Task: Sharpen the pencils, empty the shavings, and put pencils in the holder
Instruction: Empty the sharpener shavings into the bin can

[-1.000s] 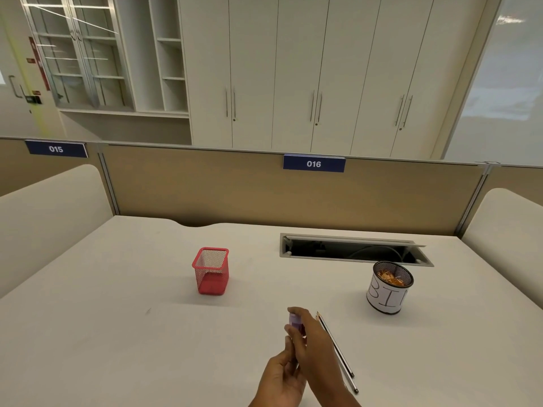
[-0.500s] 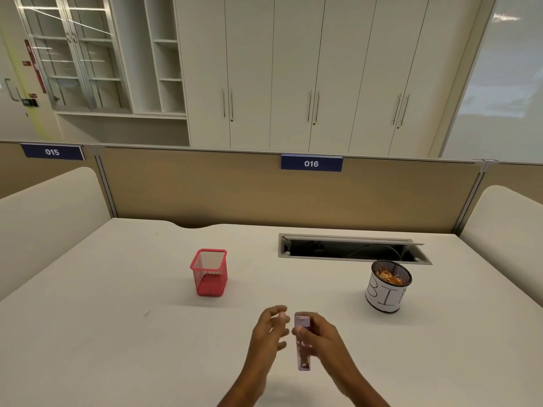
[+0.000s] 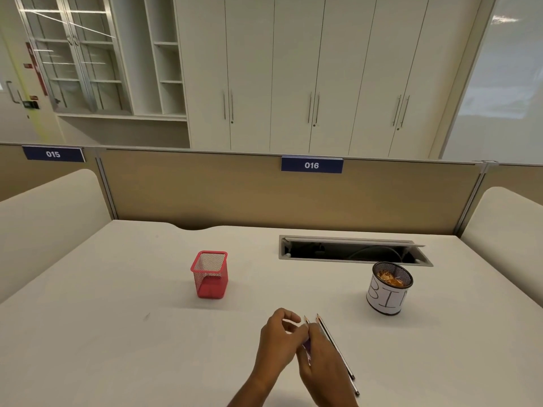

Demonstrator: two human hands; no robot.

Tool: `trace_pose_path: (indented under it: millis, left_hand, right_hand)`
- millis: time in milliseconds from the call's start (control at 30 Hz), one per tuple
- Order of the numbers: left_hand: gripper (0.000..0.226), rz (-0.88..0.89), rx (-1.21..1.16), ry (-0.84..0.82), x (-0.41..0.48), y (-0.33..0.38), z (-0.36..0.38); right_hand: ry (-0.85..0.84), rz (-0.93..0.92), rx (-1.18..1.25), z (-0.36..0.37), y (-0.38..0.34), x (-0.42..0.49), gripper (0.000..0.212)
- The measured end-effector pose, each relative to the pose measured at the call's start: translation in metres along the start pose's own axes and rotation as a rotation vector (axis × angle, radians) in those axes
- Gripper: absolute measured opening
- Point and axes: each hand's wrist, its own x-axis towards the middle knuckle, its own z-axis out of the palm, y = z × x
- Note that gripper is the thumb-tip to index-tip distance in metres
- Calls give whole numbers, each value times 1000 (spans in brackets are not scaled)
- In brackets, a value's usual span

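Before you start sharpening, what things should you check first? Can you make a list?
1. Red mesh pencil holder upright, looks empty: ok.
2. Round mesh bin labelled BIN upright beside the table slot, shavings already inside, room left: ok.
3. Two dark pencils lying on the white table, beside the right hand: ok.
4. Small purple sharpener between both hands: mostly hidden, grip cannot tell.
5. Left hand holding a pencil: cannot tell.
6. Pencil tips pointed already: too small, cannot tell.

Open bench (image 3: pixel 117 333) surface lies left and front. Obstacles: red mesh holder (image 3: pixel 209 274) mid-bench, paper-wrapped bin (image 3: pixel 388 288) toward the right edge, open cable slot (image 3: pixel 352 251) near the back edge.
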Motion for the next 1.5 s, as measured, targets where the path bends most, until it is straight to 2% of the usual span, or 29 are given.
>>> trace_pose_path:
  millis: [100,267,433,533,600,800,933,1067,1167,1233,1367,1500]
  left_hand:
    - [9,7,26,-20,0,2,3]
    - [11,27,31,-56,2,6,5]
    - [8,34,2,-84,6,6,7]
    - [6,20,-39,-107,11,7,9]
    - [8,20,-76,-128,14,10,10]
    - [20,33,-198,-200,27,28,20]
    - [22,54,-200,-172,37,40,36]
    - [11,66,-251,-150,50,54,55]
    - [22,6,-307,-211,58,64,71]
    - [28,-77,-373,-249,64,69,82]
    - [21,-314,-647,-339,76,84,105]
    - [20,-450,-760,-364,91,90,129]
  right_hand:
    - [71,-23,-57,-3,1,1,21]
    - [111,-21,-54,-9,4,4,26]
    - [112,-20,-71,-13,6,7,22]
    - [56,2,-62,-18,10,11,17]
    - [15,20,8,-23,13,15,14]
    - [-65,182,438,-44,19,32,25]
    - [-64,237,520,-62,26,43,27]
    - [-19,226,543,-79,45,53,29]
    - [43,242,631,-90,60,60,20]
    - [77,264,701,-98,66,63,23]
    - [144,307,774,-115,86,73,27]
    - [193,361,786,-125,109,83,27]
